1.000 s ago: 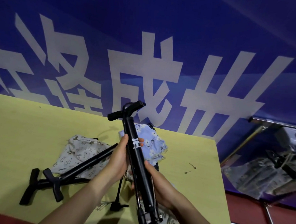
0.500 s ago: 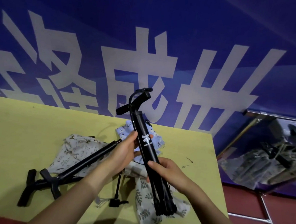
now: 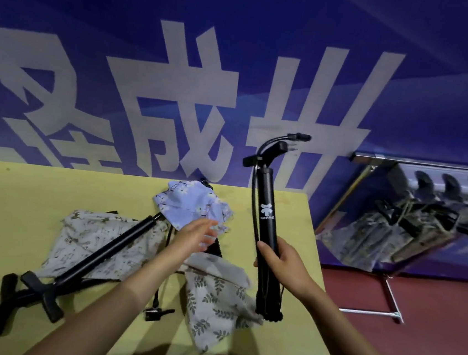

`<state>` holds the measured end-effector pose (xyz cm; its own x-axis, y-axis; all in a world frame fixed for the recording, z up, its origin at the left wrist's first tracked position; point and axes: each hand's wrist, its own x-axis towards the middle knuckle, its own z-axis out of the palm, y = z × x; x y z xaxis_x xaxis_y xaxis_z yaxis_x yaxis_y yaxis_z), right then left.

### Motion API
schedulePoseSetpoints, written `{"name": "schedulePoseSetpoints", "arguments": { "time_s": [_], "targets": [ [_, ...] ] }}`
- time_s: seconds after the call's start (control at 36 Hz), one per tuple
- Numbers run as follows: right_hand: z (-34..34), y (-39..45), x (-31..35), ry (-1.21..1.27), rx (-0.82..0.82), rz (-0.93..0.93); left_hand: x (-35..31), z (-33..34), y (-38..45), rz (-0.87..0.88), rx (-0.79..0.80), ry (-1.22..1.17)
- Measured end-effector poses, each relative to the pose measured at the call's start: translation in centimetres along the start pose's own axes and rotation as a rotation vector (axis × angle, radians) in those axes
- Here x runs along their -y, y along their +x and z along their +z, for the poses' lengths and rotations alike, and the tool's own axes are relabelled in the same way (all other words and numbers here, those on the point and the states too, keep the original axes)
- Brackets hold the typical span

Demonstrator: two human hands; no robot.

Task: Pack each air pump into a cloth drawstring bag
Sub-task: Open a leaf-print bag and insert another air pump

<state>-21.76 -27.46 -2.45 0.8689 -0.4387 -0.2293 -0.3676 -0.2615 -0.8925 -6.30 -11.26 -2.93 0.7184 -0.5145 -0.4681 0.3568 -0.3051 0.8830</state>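
Observation:
My right hand (image 3: pixel 281 262) grips a black air pump (image 3: pixel 267 209) by its barrel and holds it nearly upright over the table's right side, handle at the top. My left hand (image 3: pixel 196 232) is off the pump, fingers straight, hovering over the pale blue flowered drawstring bag (image 3: pixel 192 202). A beige leaf-print bag (image 3: pixel 214 296) lies just below that hand. Two more black pumps (image 3: pixel 98 252) lie slantwise at the left on a beige patterned bag (image 3: pixel 82 233), their T-handles toward me.
The yellow-green table (image 3: pixel 22 198) ends at the right just past the held pump. A loose black hose end (image 3: pixel 155 310) lies near my left forearm. Beyond the table's right edge a metal rack (image 3: pixel 394 232) holds bagged pumps over a red floor. Behind stands a blue banner wall.
My left hand has let go of the pump and moved left toward the blue bag. My right hand has carried the pump to the right and stood it more upright.

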Motion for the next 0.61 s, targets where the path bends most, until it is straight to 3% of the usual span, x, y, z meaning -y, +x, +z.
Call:
{"name": "schedulePoseSetpoints", "arguments": {
  "time_s": [0.11, 0.22, 0.31, 0.39, 0.5, 0.61],
  "targets": [
    [-2.2, 0.1, -1.6, -0.016, -0.047, 0.048, 3.5, -0.8, 0.8, 0.070, -0.144, 0.409],
    [-3.6, 0.5, -2.6, -0.039, -0.015, 0.054, 5.7, -1.5, 0.8, 0.045, -0.274, 0.534],
    [-4.5, 1.1, -3.2, -0.055, 0.019, 0.053, 7.5, -0.6, 0.5, 0.007, -0.212, 0.643],
    [-4.5, 1.6, -3.4, -0.056, 0.045, 0.047, 8.8, 0.3, 0.4, 0.075, -0.137, 0.801],
    [-4.7, 2.4, -3.7, -0.048, 0.071, 0.033, 9.5, 2.0, 0.6, -0.182, 0.036, 0.831],
    [-4.4, 3.2, -3.9, -0.040, 0.050, -0.003, 11.2, 2.9, 0.0, -0.215, 0.012, 0.827]
  ]
}}
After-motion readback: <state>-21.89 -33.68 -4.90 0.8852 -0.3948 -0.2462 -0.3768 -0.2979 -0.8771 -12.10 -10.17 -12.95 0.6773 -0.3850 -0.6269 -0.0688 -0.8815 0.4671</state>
